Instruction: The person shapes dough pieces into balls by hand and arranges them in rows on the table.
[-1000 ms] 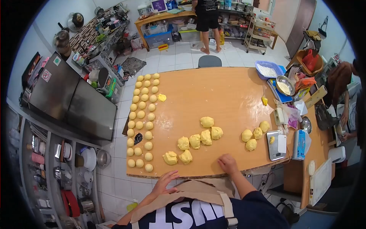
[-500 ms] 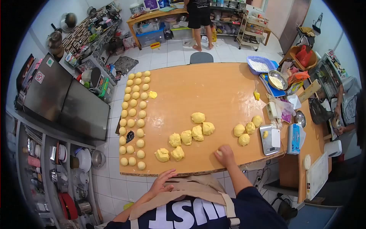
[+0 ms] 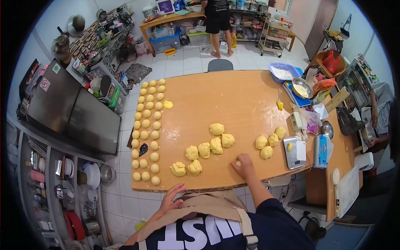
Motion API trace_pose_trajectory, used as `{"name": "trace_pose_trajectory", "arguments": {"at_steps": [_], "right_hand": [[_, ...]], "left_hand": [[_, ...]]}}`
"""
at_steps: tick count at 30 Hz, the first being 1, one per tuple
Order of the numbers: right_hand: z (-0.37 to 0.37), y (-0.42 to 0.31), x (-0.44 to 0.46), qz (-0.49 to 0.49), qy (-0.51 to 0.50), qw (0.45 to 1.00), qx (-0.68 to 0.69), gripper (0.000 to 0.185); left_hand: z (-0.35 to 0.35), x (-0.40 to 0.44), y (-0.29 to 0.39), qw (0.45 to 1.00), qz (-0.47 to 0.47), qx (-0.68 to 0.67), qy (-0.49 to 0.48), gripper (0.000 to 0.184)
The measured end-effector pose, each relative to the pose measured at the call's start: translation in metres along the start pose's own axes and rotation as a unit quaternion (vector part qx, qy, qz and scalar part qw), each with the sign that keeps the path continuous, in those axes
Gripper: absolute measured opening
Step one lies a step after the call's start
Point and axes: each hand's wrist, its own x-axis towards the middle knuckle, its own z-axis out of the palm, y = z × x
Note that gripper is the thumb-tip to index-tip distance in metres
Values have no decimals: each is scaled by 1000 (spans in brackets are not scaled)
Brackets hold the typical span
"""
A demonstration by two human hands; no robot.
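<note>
My right hand [image 3: 246, 167] is curled over a small pale dough ball [image 3: 238, 163] on the wooden table [image 3: 233, 100], near its front edge. Only part of that ball shows beside the fingers. My left hand [image 3: 171, 199] is at the front edge, fingers stretched out, holding nothing. Beyond it lie rough yellow dough lumps [image 3: 194, 167], with several more [image 3: 216, 146] toward the middle. A smaller group of dough lumps [image 3: 266, 152] sits to the right of my right hand. Smooth round dough balls [image 3: 155, 135] stand in rows along the left edge.
A digital scale [image 3: 295, 152] with a small dough piece on it stands at the right, beside a tissue pack [image 3: 321, 151]. Behind are a flour basin [image 3: 283, 73] and a metal bowl [image 3: 301, 88]. One person [image 3: 218, 21] stands at the back; another's arm shows at right.
My right hand has shifted slightly up and to the left with the dough ball under it. My left hand has moved a little left and down. The view has tilted slightly.
</note>
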Motion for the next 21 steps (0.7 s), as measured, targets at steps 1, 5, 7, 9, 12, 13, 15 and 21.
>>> {"name": "trace_pose_trajectory", "arguments": {"at_steps": [1,5,7,9,12,13,15,21], "right_hand": [[10,-10,7,4,8,1000,5,27],[25,-18,-18,-15,-63,996,57,26],[12,-3,-32,-16,-43,997,65,30],[4,6,-33,-13,-22,998,49,32],[-1,1,-6,9,2,1000,8,34],[7,-9,2,18,-1,1000,8,35],[18,-15,-1,28,-18,999,20,37],[-1,3,-45,33,-43,996,67,42]], "left_hand": [[1,4,3,1000,3,10,-7,66],[1,12,10,999,15,27,-31,66],[0,13,10,1000,7,8,-25,66],[2,11,8,1000,6,1,-19,65],[2,13,3,999,17,17,-23,64],[2,13,3,999,21,25,-29,63],[0,11,4,999,13,27,-29,63],[-4,10,-5,1000,-4,22,-12,63]]}}
